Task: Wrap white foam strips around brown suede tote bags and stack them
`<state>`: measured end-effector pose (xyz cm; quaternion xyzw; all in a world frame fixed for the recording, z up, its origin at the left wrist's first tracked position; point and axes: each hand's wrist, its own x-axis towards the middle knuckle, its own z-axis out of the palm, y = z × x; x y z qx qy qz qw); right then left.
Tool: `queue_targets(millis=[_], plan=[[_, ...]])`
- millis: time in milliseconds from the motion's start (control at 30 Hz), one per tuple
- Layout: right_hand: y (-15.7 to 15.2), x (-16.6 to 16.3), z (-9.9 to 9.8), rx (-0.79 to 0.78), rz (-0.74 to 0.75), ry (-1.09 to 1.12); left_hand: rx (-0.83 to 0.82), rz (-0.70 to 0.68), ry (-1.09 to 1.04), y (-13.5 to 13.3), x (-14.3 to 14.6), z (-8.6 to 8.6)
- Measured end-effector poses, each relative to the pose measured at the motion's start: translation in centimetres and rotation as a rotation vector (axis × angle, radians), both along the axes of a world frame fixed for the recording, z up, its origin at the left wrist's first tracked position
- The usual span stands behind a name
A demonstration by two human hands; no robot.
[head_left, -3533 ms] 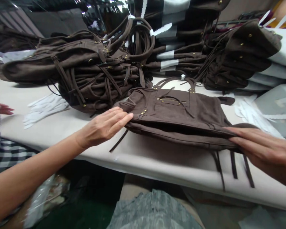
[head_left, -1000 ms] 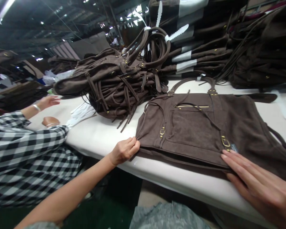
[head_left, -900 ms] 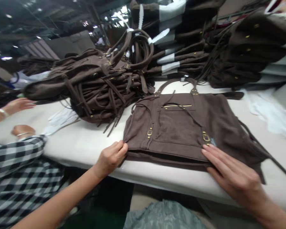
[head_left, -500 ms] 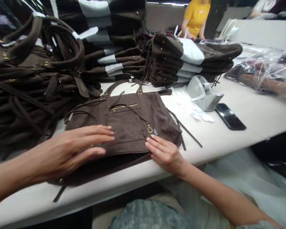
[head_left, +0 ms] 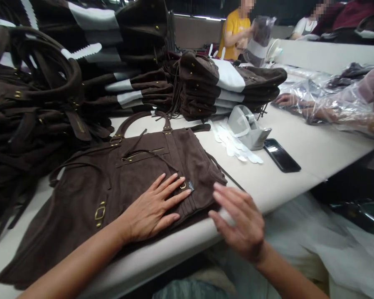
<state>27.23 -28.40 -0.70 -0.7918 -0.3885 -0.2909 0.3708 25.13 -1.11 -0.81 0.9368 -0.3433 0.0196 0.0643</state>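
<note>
A dark brown suede-like handbag (head_left: 81, 191) lies flat on the white table in front of me. Its handle points away, and brass buckles, a small zip and thin straps show on its front. My left hand (head_left: 152, 209) rests palm down on the bag, fingers spread beside the right buckle (head_left: 183, 185) and a small dark label (head_left: 191, 185). Just off the bag's lower right corner, my right hand (head_left: 241, 222) is raised and slightly blurred, its thumb and curved fingers apart with no held thing visible between them.
Stacked brown bags (head_left: 230, 89) with white wraps stand behind, and more are heaped (head_left: 28, 124) at left. Right of the bag are a grey tape dispenser (head_left: 247, 128), white tags (head_left: 233, 145) and a phone (head_left: 282, 155). A co-worker's hands (head_left: 311, 108) touch clear plastic at far right.
My left hand has come down flat on the bag, further right. My right hand has lifted off it. The bag's lower left part now lies spread out, and a co-worker's arms have appeared at right.
</note>
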Motion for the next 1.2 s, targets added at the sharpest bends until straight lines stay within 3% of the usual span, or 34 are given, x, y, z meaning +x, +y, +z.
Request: queue_targets(millis=[100,233,467,600,700,767,933,1033,1133,1200], plan=[[-0.3,2.1,1.7,-0.074,-0.261,0.177,-0.001,0.001,0.006,-0.1,0.2,0.3],[1.2,3.9,2.2,-0.204,-0.273,0.393,-0.026,-0.001,0.006,-0.1,0.2,0.1],[1.6,1.3,-2.1,0.231,-0.34,0.479,-0.087,0.045,0.016,0.4,-0.1,0.3],[1.3,0.1,-3.9,0.325,-0.406,0.504,-0.081,0.054,0.044,0.2,-0.2,0.2],[1.6,0.0,-4.5,0.245,-0.523,0.278,-0.088,0.08,0.054,0.1,-0.4,0.1],[1.7,-0.1,-5.1,0.095,-0.569,0.128,-0.096,0.095,0.062,0.1,-0.6,0.1],[-0.3,-0.7,-6.6,-0.228,-0.371,0.033,-0.114,0.119,0.102,0.1,-0.9,0.4],[-2.1,0.0,-4.1,-0.35,-0.227,0.094,-0.136,0.123,0.114,0.0,-1.0,0.5],[-2.3,1.1,2.6,-0.44,-0.123,0.085,-0.128,0.129,0.111,0.0,-1.1,0.4],[-0.9,1.6,7.7,-0.412,-0.096,-0.051,-0.116,0.138,0.101,-0.1,-1.2,0.3]])
